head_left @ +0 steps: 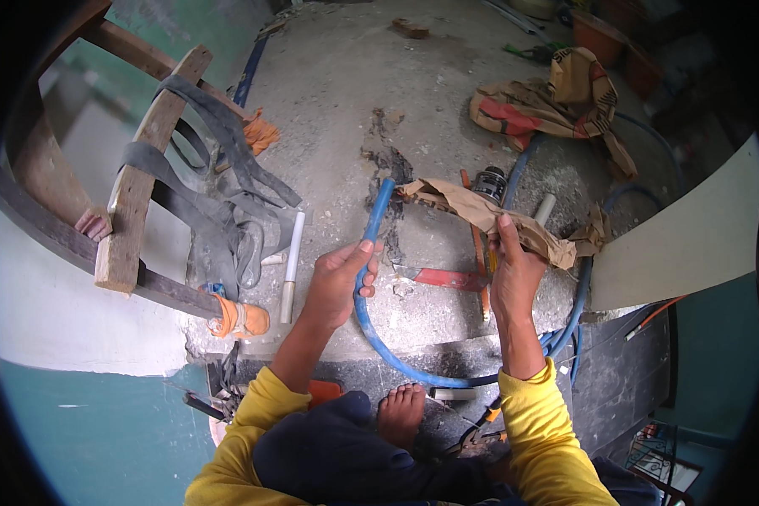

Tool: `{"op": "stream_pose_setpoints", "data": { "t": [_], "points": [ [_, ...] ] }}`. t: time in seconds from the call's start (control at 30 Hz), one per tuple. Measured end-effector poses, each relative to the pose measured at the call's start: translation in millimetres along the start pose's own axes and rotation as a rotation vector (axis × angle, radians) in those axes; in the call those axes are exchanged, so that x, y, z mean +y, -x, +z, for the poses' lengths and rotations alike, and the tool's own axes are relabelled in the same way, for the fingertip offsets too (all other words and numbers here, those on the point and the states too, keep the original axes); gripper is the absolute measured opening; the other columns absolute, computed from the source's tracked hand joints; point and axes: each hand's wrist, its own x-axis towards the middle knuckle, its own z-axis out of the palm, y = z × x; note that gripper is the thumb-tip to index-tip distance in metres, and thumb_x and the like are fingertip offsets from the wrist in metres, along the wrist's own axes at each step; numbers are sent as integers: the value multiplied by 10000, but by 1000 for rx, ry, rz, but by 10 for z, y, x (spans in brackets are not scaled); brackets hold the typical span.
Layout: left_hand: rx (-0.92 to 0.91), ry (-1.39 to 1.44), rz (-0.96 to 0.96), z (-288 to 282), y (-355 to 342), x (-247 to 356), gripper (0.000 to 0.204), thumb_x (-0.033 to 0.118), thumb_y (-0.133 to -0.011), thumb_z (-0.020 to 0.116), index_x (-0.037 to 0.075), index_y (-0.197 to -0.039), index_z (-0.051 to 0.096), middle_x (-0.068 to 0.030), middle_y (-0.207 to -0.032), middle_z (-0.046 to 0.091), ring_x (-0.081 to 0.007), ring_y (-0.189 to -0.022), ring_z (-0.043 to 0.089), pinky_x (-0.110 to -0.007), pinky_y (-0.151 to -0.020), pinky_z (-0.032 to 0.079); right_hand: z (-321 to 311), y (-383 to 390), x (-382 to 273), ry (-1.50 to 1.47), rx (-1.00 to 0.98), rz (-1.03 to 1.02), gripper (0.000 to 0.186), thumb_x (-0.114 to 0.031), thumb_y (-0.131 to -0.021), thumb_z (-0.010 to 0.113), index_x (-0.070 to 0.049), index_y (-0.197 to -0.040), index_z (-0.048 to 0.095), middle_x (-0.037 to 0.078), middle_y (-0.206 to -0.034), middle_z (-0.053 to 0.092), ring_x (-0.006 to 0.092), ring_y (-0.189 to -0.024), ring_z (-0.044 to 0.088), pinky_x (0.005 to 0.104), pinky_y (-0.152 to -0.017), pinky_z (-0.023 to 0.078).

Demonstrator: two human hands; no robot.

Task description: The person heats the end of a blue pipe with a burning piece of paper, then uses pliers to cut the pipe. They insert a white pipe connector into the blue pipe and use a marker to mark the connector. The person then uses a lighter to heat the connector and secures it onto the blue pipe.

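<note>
My left hand is closed round a blue hose a little below its end, which points up and away from me. From there the hose loops down, across to the right and back up on the far side of my right arm. Between the thumb and fingers of my right hand is a torn strip of brown paper, crumpled and stretching left toward the hose end. On the floor between my hands lies a red-handled tool with a flat blade. A thin orange tube passes beside it, partly under the paper.
A dark jar stands behind the paper. White pipe pieces lie nearby. A brown paper sack sits far right. On the left, a wooden frame carries grey straps. Pliers lie by my bare foot.
</note>
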Motion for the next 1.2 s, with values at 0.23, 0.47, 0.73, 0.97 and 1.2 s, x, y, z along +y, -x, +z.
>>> {"op": "stream_pose_setpoints", "data": {
  "t": [0.23, 0.47, 0.73, 0.97, 1.2],
  "points": [
    [96, -186, 119, 79, -8, -71, 277, 234, -1079, 661, -8, -1188, 738, 4, -815, 609, -51, -662, 523, -213, -523, 431, 23, -11, 6, 38, 36, -55, 166, -165, -989, 785, -29, -1017, 694, 27, -900, 685, 111, -772, 592, 270, -707, 465],
    [138, -296, 116, 101, -16, -84, 277, 242, -1071, 679, -6, -1180, 737, 3, -815, 598, -59, -663, 520, -216, -511, 424, -50, 4, 36, 96, 8, -41, 257, -158, -956, 818, 12, -1116, 711, 70, -1069, 725, 131, -965, 669, 283, -878, 529],
    [225, -445, 247, 127, -8, -117, 278, 244, -1052, 698, -28, -1026, 749, 9, -724, 609, -44, -550, 502, -254, -472, 389, -36, 59, 46, 101, 17, -8, 304, -195, -951, 833, 25, -1127, 717, 81, -1094, 725, 129, -979, 663, 273, -838, 543],
    [256, -634, 412, 151, -14, -145, 249, 197, -1037, 693, -46, -1017, 745, -2, -671, 578, -60, -631, 480, -299, -556, 409, -32, 60, 152, 116, 28, -80, 140, -123, -983, 781, -6, -1022, 715, 18, -880, 687, 90, -754, 590, 259, -681, 472],
    [285, -753, 553, 145, 15, -153, 211, 159, -1031, 677, -42, -982, 718, -68, -631, 484, -82, -625, 424, -319, -552, 394, 18, 141, 35, 107, 43, 14, 167, -153, -983, 784, -4, -1008, 713, 16, -875, 685, 90, -738, 584, 252, -659, 461]
  ]
}}
